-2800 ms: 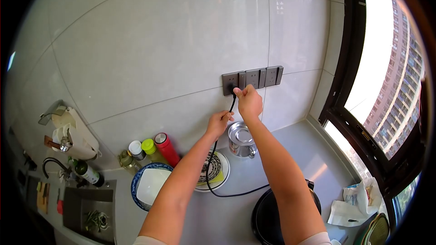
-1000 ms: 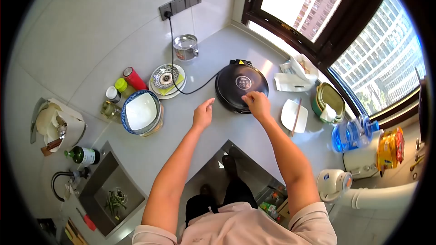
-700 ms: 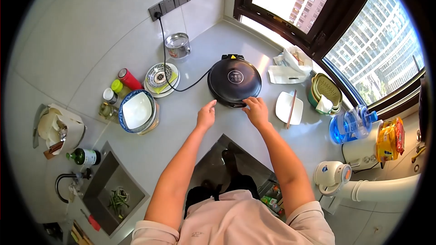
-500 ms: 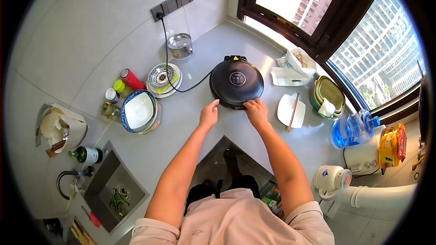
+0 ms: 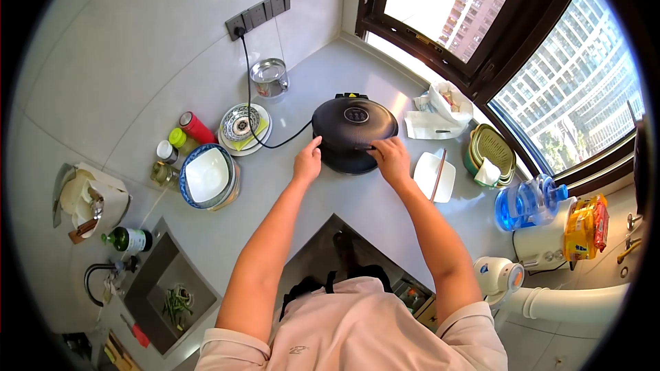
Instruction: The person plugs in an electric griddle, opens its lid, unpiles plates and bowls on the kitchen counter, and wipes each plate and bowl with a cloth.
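Observation:
A round black electric pan (image 5: 350, 161) stands on the grey counter, its lid (image 5: 354, 124) tilted up a little at the front. My right hand (image 5: 392, 159) has its fingers closed on the lid's front handle. Beside the pan's left front edge is my left hand (image 5: 307, 161), closed, thumb pointing up; whether it holds or touches anything is too small to tell. A black cord (image 5: 285, 144) runs from the pan to a plug (image 5: 239, 31) in the wall socket (image 5: 259, 14).
Left of the pan are plates (image 5: 265, 139), a steel cup (image 5: 269, 77), stacked bowls (image 5: 208, 175) and bottles. To its right lie a white dish (image 5: 445, 180) with chopsticks, a white bag (image 5: 440, 120) and green baskets (image 5: 495, 148). The sink (image 5: 155, 268) is at lower left.
Earlier both hands were at the wall socket with the plug. They then came down to the pan, and my right hand took the lid's handle. The lid's front edge has risen from closed.

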The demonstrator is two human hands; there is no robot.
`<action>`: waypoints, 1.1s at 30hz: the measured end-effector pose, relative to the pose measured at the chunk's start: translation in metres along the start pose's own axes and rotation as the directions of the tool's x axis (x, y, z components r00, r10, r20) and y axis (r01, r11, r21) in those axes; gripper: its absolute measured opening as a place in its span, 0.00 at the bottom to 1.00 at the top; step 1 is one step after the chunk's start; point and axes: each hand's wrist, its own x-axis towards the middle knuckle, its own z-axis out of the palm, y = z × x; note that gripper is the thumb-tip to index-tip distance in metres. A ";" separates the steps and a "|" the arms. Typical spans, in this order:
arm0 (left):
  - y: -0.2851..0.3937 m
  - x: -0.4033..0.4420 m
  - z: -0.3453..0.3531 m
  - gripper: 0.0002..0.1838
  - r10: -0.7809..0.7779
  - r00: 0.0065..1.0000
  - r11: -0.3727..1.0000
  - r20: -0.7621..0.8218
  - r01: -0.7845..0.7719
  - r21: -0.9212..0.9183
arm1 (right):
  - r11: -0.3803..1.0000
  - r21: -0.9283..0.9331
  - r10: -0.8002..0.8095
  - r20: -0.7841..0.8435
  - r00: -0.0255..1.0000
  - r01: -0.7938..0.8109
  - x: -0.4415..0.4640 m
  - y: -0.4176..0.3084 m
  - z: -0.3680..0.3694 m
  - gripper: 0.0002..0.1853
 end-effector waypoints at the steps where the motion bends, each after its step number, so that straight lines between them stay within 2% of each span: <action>1: 0.008 0.006 -0.004 0.20 0.020 0.999 1.000 -0.031 -0.020 0.002 | 0.999 0.034 0.017 -0.027 0.999 -0.017 0.013 0.000 -0.003 0.09; 3: 0.021 0.018 -0.010 0.20 0.056 0.994 0.998 -0.093 -0.055 0.009 | 0.984 0.122 0.141 -0.086 0.986 -0.130 0.040 -0.001 -0.007 0.09; 4: 0.018 0.030 -0.008 0.21 0.196 0.966 0.980 -0.167 -0.197 0.009 | 0.971 0.157 0.196 -0.106 0.975 -0.178 0.057 -0.007 -0.013 0.09; 5: 0.015 0.041 -0.005 0.21 0.176 0.971 0.984 -0.159 -0.180 -0.012 | 0.955 0.194 0.250 -0.125 0.960 -0.224 0.073 -0.009 -0.018 0.10; 8: 0.055 0.057 -0.018 0.26 0.143 0.982 0.985 -0.119 -0.153 -0.076 | 0.878 0.276 0.416 -0.037 0.909 -0.391 0.115 0.004 -0.017 0.13; 11: 0.063 0.083 -0.018 0.28 0.127 0.986 0.980 -0.104 -0.141 -0.143 | 0.813 0.366 0.503 -0.048 0.863 -0.454 0.155 0.015 -0.014 0.16; 12: 0.055 0.098 -0.016 0.32 0.167 0.982 0.976 -0.083 -0.177 -0.125 | 0.820 0.348 0.507 -0.073 0.859 -0.455 0.168 0.016 -0.014 0.16; 15: 0.070 0.128 -0.020 0.35 0.228 0.967 0.964 -0.114 -0.241 -0.115 | 0.825 0.342 0.508 -0.099 0.856 -0.450 0.202 0.030 -0.007 0.17; 19: 0.092 0.160 -0.018 0.37 0.208 0.974 0.964 -0.088 -0.219 -0.150 | 0.810 0.275 0.560 -0.104 0.822 -0.518 0.241 0.050 0.001 0.17; 23: 0.101 0.200 -0.022 0.40 0.167 0.985 0.977 -0.053 -0.172 -0.126 | 0.797 0.219 0.591 -0.084 0.803 -0.563 0.268 0.083 0.015 0.23; 24: 0.114 0.202 -0.025 0.41 0.149 0.988 0.981 -0.051 -0.154 -0.120 | 0.785 0.161 0.611 -0.037 0.791 -0.598 0.272 0.088 0.016 0.28; 27: 0.129 0.220 -0.027 0.41 0.066 0.998 0.984 -0.012 -0.067 -0.167 | 0.839 0.182 0.536 -0.106 0.838 -0.513 0.276 0.112 0.035 0.29; 30: 0.133 0.238 -0.022 0.42 0.044 0.999 0.972 -0.015 -0.046 -0.232 | 0.862 0.154 0.490 -0.015 0.871 -0.482 0.283 0.119 0.040 0.29; 33: 0.133 0.253 -0.013 0.44 -0.020 0.999 0.981 -0.040 0.012 -0.195 | 0.935 0.147 0.339 -0.118 0.933 -0.321 0.289 0.132 0.062 0.29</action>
